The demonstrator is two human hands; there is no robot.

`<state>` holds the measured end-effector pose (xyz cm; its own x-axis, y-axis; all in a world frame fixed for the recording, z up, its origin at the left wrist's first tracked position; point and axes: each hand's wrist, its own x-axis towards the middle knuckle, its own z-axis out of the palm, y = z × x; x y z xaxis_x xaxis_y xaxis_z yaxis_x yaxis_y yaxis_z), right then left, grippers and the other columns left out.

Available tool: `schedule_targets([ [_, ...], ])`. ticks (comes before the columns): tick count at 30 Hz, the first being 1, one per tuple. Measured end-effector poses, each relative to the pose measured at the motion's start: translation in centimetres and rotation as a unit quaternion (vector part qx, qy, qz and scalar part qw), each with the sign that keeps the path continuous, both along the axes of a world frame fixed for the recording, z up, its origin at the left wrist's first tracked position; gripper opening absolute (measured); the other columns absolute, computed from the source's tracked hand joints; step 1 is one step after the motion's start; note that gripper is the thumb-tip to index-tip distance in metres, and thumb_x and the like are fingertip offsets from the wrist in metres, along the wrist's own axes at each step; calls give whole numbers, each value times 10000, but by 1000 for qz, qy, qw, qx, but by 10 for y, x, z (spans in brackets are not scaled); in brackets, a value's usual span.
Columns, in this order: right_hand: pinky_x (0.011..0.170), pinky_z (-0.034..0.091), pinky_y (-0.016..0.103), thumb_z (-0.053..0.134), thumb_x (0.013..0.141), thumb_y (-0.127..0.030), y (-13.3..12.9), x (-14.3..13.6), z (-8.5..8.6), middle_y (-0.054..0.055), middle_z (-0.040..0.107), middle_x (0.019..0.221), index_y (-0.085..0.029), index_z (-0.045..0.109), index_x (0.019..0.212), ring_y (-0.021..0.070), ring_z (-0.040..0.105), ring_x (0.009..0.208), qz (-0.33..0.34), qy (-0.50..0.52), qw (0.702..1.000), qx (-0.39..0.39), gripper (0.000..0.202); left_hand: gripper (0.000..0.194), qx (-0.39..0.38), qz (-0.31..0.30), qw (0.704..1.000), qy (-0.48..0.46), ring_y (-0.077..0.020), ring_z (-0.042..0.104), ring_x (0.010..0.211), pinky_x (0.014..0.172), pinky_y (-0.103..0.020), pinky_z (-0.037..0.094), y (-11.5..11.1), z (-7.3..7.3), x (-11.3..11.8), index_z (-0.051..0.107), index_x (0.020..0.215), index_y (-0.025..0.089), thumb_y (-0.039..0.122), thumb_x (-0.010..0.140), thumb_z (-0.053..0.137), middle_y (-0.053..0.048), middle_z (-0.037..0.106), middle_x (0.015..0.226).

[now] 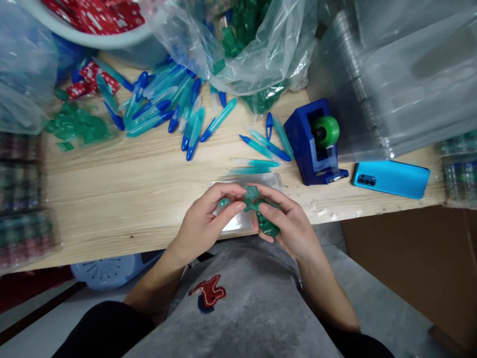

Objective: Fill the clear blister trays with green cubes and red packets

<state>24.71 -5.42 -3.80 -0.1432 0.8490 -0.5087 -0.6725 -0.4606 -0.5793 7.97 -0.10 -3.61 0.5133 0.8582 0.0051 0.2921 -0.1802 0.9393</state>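
Several small green translucent pieces [267,223] are gathered in my right hand [285,221], whose fingers curl round them. My left hand [208,214] meets it from the left, thumb and fingers closed at a green piece [252,193] between the two hands. Another bit of green [224,202] shows by the left fingers. Beneath both hands lies a clear plastic bag [238,224] at the table's front edge. Behind them are teal pens with blue caps [259,147].
A blue tape dispenser [307,144] and a blue phone [391,179] are on the right of the wooden table [112,199]. Green pieces [80,124] and piled pens [164,99] lie back left. Plastic bags [421,74] and a tub [130,44] stand behind.
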Motion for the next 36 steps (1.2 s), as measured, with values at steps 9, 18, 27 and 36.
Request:
schedule_targets([
  [9,364,303,169,694,828,-418,-4,-4,-3,-65,570,548,-220,652,968,61,428,422,0,-179,984,19,246,280,-13,-9,999,45,-158,695,994,866,-281,570,-10,10,2,622,1169,261,192,899,647,-13,725,1095],
  [18,703,521,274,580,924,-219,-8,18,-7,54,722,901,-169,671,1006,152,670,788,53,-604,767,207,133,128,-57,123,990,-44,-88,643,717,649,-196,520,4,-4,-11,678,892,217,119,810,691,32,679,840],
  [27,471,393,296,607,894,-105,16,9,-3,65,700,785,-100,717,1029,204,663,671,274,-778,448,346,174,240,-86,110,989,-46,-58,575,700,629,-179,469,8,-9,-32,724,1024,282,142,834,680,17,657,983],
  [36,466,363,295,570,894,-61,20,7,-5,85,713,790,-90,725,1015,204,644,665,297,-789,414,344,199,294,-133,94,983,-82,-81,621,715,621,-187,513,7,-6,-27,692,1070,257,115,812,696,9,718,968],
])
